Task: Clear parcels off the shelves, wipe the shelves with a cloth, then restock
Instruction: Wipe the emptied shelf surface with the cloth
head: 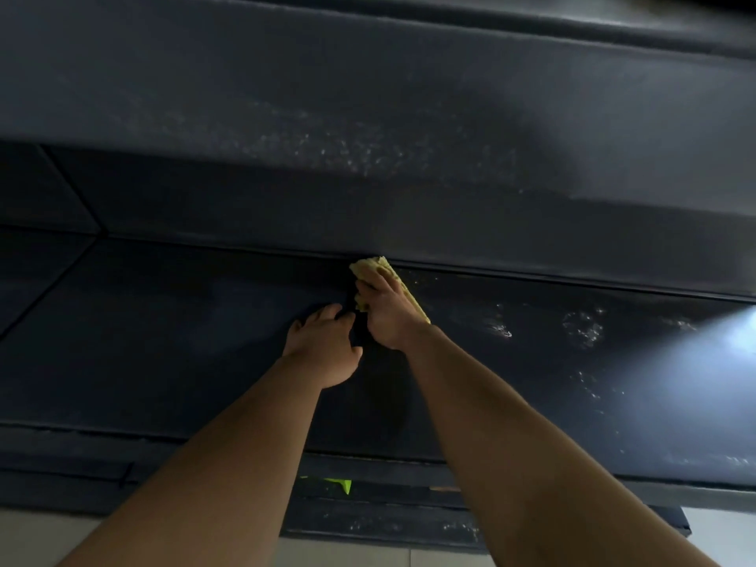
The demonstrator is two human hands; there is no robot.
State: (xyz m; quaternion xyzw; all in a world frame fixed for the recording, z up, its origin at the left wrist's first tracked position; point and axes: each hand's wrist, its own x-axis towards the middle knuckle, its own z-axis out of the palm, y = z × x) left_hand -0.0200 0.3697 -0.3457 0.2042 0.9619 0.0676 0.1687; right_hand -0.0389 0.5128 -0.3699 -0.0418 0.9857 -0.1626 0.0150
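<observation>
A dark shelf (163, 341) fills most of the view, its board running out to both sides of the grip and back to a seam just beyond it. Above and behind the grip hangs another dark shelf (286, 96), speckled with pale dust along its front. Two bare forearms reach up from below and meet near the middle of the lower board.

The right hand (386, 317) holds the grip: its fingers bend over a bunched yellow cloth (374, 267) and press it down on the board. The cloth sticks out past the fingertips, touching the back seam, and a strip of it shows along the far side of the hand down to the wrist.

The left hand (323, 349) lies just beside the grip, on its near left, fingers straight and flat on the board, holding nothing.

To the right of the grip, pale dusty smudges (583, 327) mark the board. Well below it, between the forearms, a small bright green scrap (335, 483) shows on a lower level.
</observation>
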